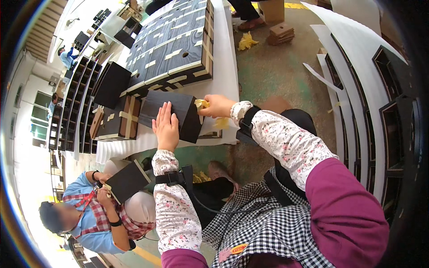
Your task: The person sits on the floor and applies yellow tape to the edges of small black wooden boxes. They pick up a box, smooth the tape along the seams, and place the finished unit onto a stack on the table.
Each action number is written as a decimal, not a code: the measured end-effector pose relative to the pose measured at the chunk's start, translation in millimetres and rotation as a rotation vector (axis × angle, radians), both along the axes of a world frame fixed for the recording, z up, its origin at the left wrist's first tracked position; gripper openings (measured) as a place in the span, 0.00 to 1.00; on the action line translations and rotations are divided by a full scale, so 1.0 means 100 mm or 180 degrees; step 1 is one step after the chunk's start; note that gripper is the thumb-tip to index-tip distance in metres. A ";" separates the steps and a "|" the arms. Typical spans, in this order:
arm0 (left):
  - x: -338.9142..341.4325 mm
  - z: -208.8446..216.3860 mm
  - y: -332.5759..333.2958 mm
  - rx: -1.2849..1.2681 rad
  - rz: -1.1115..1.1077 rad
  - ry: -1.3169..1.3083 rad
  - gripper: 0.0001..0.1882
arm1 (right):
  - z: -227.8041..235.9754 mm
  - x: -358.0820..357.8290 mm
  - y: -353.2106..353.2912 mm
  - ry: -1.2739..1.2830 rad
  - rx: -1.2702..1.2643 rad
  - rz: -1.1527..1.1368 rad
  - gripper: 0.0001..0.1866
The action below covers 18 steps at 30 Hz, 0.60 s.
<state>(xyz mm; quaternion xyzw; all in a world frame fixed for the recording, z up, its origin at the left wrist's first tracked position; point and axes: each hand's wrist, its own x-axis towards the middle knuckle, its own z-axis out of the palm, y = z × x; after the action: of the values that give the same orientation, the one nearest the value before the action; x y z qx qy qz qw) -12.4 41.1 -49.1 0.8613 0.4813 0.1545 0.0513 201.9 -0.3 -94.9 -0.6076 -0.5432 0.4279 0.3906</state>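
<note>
1. You are resting your left hand (166,125) flat, fingers stretched out, on the top face of a black box (172,114); it is pressing down, not clasping anything.
2. Your right hand (216,106) is pinching a piece of yellowish tape (201,103) against the box's end face, at about three o'clock from your left hand.
3. The black box is lying tilted on a white sheet (225,67), its long top under your left palm and its right end under your right fingertips.
4. At nine o'clock from the box, a smaller dark box (119,121) bound with crossed tan strips is sitting on the same sheet.
5. At twelve o'clock, a stack of dark panels (176,44) with pale tape marks is lying along the sheet.
6. At nine to ten o'clock, long black compartment racks (71,102) are standing; what the cells hold cannot be made out.
7. At seven o'clock, a co-worker's hands (103,190) are holding another black box (127,181).
</note>
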 end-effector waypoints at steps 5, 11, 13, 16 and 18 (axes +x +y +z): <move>0.03 0.02 -0.01 -0.0014 0.0022 -0.0002 0.24 | 0.05 -0.12 -0.04 -0.0261 0.0357 -0.0411 0.20; 0.03 0.02 0.00 -0.0026 0.0021 -0.0003 0.24 | -0.05 -0.30 -0.01 -0.0173 0.0498 -0.0927 0.18; 0.02 0.03 -0.01 -0.0018 0.0008 0.0003 0.24 | -0.14 -0.16 0.07 -0.0200 0.0505 -0.0961 0.17; 0.03 0.03 -0.01 -0.0023 0.0005 -0.0007 0.24 | -0.15 0.00 0.06 0.0632 0.0061 -0.0523 0.15; 0.02 0.02 -0.01 -0.0049 0.0055 -0.0003 0.24 | -0.10 0.01 0.02 0.0925 -0.0153 -0.0207 0.12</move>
<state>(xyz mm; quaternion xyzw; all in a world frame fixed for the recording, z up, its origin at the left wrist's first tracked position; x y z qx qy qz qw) -10.1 39.9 -47.1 0.8566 0.4899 0.1516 0.0568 202.6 1.8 -104.7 -0.5657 -0.4506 0.5114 0.4641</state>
